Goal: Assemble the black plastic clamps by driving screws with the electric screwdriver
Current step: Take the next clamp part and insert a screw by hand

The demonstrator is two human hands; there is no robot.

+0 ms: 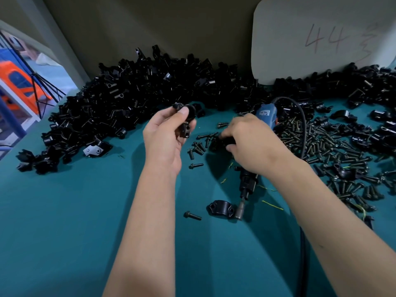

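Clamp body [186,123] held up in left hand [165,133], fingers curled round it, screw holes facing out. Right hand [246,138] grips electric screwdriver [248,181] while its fingertips reach into loose screws [198,146] on tabletop [75,211]. Advice: pinch one screw only, seat it square before driving.

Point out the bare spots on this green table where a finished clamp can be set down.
Bare: the near-left table, below the clamp pile and left of the left hand's forearm; also a narrower strip between the forearms, near the loose clamp half. Crowded: the back edge under clamps, and the right side, strewn with screws.
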